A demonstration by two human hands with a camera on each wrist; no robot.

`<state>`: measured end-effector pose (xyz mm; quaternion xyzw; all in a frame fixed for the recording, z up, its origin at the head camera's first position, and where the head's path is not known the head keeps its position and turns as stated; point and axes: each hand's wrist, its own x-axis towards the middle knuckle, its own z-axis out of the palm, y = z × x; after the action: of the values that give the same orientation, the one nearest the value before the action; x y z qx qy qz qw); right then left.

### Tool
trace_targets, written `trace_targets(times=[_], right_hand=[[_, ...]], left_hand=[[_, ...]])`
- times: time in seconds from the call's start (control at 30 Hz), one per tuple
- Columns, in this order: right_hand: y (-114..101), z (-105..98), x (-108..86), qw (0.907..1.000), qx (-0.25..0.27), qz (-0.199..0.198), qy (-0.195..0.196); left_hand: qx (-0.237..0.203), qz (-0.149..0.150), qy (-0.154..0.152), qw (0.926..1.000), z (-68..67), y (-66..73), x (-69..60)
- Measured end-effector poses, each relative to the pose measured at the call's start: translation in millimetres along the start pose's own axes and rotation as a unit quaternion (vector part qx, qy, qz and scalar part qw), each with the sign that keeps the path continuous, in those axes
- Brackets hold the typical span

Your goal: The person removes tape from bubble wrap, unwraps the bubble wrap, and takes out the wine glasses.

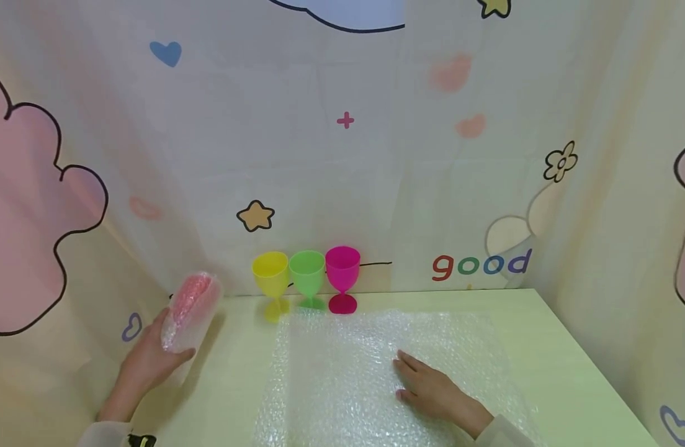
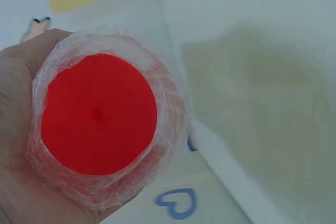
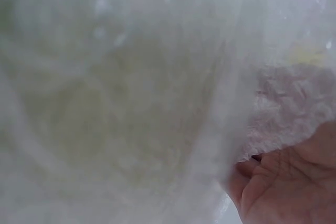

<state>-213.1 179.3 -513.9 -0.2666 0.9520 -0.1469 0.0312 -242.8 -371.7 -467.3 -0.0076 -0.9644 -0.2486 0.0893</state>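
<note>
My left hand (image 1: 147, 361) grips a bundle of bubble wrap (image 1: 192, 310) with something red inside, tilted above the table's left side. Seen from the left wrist, a flat red disc (image 2: 100, 114) shows at the bundle's end, and the hand (image 2: 23, 129) curls round the wrap. A sheet of bubble wrap (image 1: 342, 372) lies flat on the table. On its right part rests my right hand (image 1: 432, 388), fingers extended. The right wrist view shows blurred plastic (image 3: 121, 103) close to the camera and part of the hand (image 3: 289, 182) at lower right.
Yellow (image 1: 271, 273), green (image 1: 307, 271) and magenta (image 1: 343, 270) goblets stand upright side by side behind the sheet, near the table's back edge. A printed curtain (image 1: 320, 155) hangs behind and along both sides of the pale table (image 1: 577, 372).
</note>
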Motion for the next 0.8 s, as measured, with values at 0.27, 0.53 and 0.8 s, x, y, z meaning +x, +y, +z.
trace_targets(times=[0.27, 0.53, 0.8], right_hand=[[2, 3, -0.8, 1.0000, 0.006, -0.002, 0.001], [2, 2, -1.1, 0.9999, 0.008, -0.006, 0.003], [0, 1, -1.6, 0.9998, 0.021, 0.003, -0.003]], left_hand=[[-0.012, -0.012, 0.088, 0.9960, -10.4, 39.5, -26.7], [-0.040, -0.023, 0.108, 0.9931, -14.9, 90.6, -45.6], [-0.073, -0.037, 0.036, 0.9959, -4.4, 137.7, -53.5]])
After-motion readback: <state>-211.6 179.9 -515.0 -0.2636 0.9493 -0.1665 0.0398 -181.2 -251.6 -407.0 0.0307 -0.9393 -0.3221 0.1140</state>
